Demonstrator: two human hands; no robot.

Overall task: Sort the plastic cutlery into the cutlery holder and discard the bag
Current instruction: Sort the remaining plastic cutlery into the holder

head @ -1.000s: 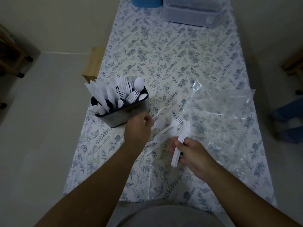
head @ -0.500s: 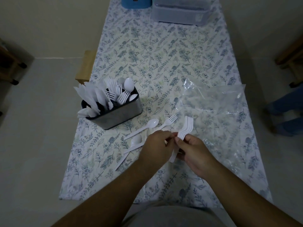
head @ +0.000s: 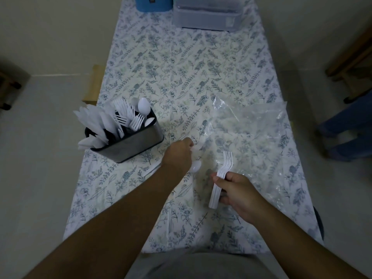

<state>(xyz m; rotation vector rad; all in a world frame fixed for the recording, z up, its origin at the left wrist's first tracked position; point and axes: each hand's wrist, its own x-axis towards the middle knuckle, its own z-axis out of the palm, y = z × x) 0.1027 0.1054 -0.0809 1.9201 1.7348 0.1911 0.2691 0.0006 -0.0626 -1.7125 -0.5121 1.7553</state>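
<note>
My right hand [head: 239,196] is shut on a stack of white plastic forks [head: 222,174], tines pointing away from me, above the near edge of the clear plastic bag [head: 251,133]. My left hand [head: 178,156] lies knuckles up over loose cutlery on the flowered tablecloth, fingers curled down. A white spoon [head: 196,165] peeks out beside it, and what the fingers grip is hidden. The dark mesh cutlery holder [head: 128,141] stands to the left, with knives on its left, forks in the middle and spoons on the right.
A blue container [head: 153,3] and a grey plastic box [head: 207,15] stand at the table's far end. A wooden stool [head: 93,85] sits left of the table. A person's legs in jeans [head: 346,127] and wooden furniture [head: 352,57] are to the right.
My left hand left the fork stack in my right hand and moved up and left onto the loose cutlery. My right hand still holds the forks.
</note>
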